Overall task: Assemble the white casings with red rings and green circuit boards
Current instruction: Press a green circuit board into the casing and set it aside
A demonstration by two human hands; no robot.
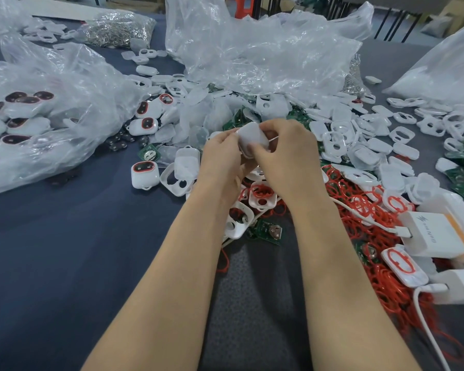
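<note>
Both hands — left hand (221, 153) and right hand (287, 153) — grip one white casing (252, 139), fingers curled around it. Uneven pressure risks a pinched ring or misaligned halves.

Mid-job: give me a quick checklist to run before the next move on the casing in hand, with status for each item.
1. Grip: left hand and right hand both hold the casing: ok.
2. Ring seated inside it: cannot tell, only its plain white side shows.
3. Board fitted inside it: cannot tell.
4. Spare red rings piled by the right arm: ok.
5. Spare board lying between the forearms: ok.
6. Drop spot: a finished casing sits left of the hands: ok.
</note>
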